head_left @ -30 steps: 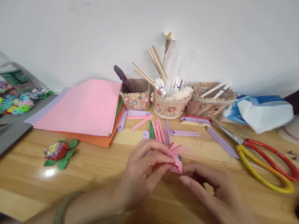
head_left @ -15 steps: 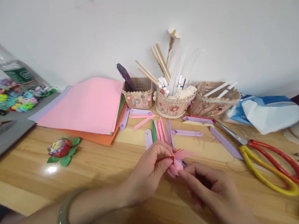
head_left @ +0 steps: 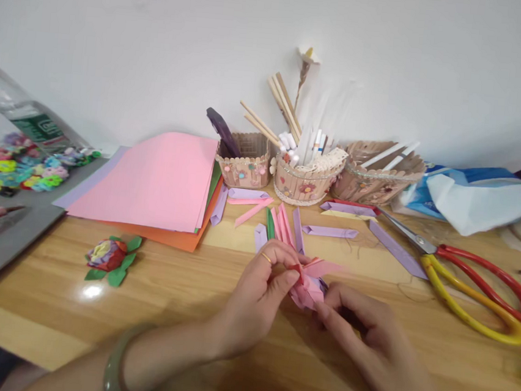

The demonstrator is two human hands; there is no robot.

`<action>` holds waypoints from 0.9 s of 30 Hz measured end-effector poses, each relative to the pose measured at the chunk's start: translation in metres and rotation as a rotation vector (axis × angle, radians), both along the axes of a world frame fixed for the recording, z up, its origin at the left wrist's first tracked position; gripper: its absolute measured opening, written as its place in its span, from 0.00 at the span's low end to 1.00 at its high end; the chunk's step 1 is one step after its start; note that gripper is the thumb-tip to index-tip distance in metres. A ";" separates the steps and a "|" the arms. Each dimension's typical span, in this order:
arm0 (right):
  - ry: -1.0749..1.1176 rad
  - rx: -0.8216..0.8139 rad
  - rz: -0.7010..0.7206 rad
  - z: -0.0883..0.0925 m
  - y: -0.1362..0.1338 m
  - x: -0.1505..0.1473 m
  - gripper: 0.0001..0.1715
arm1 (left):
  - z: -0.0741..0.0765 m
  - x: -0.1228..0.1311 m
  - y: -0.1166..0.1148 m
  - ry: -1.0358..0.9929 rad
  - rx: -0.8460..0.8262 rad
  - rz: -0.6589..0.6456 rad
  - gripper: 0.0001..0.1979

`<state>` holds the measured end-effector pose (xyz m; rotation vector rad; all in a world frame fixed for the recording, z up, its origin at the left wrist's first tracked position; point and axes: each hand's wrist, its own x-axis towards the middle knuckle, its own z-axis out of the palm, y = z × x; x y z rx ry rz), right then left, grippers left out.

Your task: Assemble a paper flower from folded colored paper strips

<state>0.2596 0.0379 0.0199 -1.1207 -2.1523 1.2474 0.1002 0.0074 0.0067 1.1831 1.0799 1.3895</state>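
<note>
Both hands hold a small folded-paper piece (head_left: 307,291), mostly pink with a red part, above the table's front middle. My left hand (head_left: 255,299) pinches its left side between thumb and fingers, over the red fold. On the right side, my right hand (head_left: 363,322) grips the piece's lower edge with thumb and forefinger; its other fingers curl underneath, partly hidden. Just behind the hands lie folded pink strips (head_left: 284,224), a green folded strip (head_left: 270,224) and lilac folded strips (head_left: 329,231). A finished paper flower (head_left: 108,256) with green leaves rests at the left.
Large scissors (head_left: 478,272) with red and yellow handles lie at the right. A stack of coloured paper (head_left: 146,184) sits back left. Decorated baskets (head_left: 305,184) of sticks and pens line the wall, beside a blue-and-white packet (head_left: 468,191). A grey board (head_left: 20,246) is far left.
The view has shifted slightly. My right thumb has slid a little along the lower edge of the folded-paper piece, and more of its pink face shows. Both hands keep their hold.
</note>
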 end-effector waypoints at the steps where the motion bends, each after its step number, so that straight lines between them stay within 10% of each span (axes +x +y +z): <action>1: 0.002 0.033 0.000 0.000 0.000 0.000 0.19 | 0.001 0.000 0.000 -0.019 0.012 -0.006 0.05; 12: 0.015 0.512 0.041 0.006 0.003 0.005 0.15 | -0.001 -0.004 0.006 -0.188 -0.110 0.031 0.09; 18: 0.182 0.335 -0.315 0.013 0.015 0.013 0.09 | 0.003 -0.002 0.009 -0.406 -0.362 -0.016 0.13; 27: 0.171 0.037 -0.080 0.015 0.018 0.005 0.10 | -0.001 -0.002 0.005 -0.315 -0.396 -0.218 0.11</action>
